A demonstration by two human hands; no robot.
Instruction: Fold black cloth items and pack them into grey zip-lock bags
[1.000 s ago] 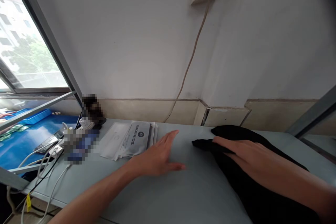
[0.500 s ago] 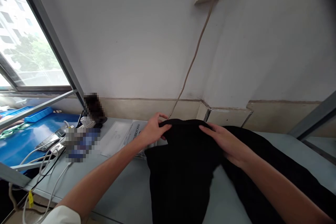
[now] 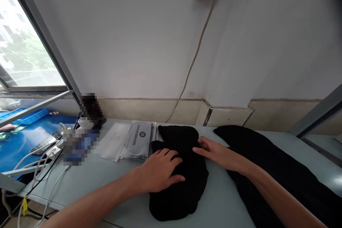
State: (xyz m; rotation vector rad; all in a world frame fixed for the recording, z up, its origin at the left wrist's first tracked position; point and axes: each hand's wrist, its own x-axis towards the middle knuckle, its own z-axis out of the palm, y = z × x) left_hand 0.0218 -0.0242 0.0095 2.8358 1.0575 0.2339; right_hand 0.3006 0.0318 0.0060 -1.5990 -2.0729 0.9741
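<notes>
A piece of black fabric [image 3: 179,199], its exact kind unclear, lies folded on the grey tabletop in front of me. On its left side rests my left hand [image 3: 162,171], open, fingers spread and thumb stretched across the cloth. My right hand [image 3: 211,151] is at the fabric's right edge, its thumb and forefinger apart and the other fingers partly hidden. A larger spread of black fabric [image 3: 272,164] lies under and beyond my right forearm. Left of the folded piece are several clear and grey printed plastic bags [image 3: 140,139] in a pile.
The grey table [image 3: 125,192] meets a wall with a socket and a hanging cord [image 3: 197,50]. At left are white cables [image 3: 50,171], a blurred-out item [image 3: 82,146], a metal frame bar [image 3: 37,105] and a blue surface with a blue tray [image 3: 29,115].
The black fabric was held up by its top edge in both hands; now it lies lower and more compact on the table. Both hands have let go of that edge, and the left moved down onto the cloth.
</notes>
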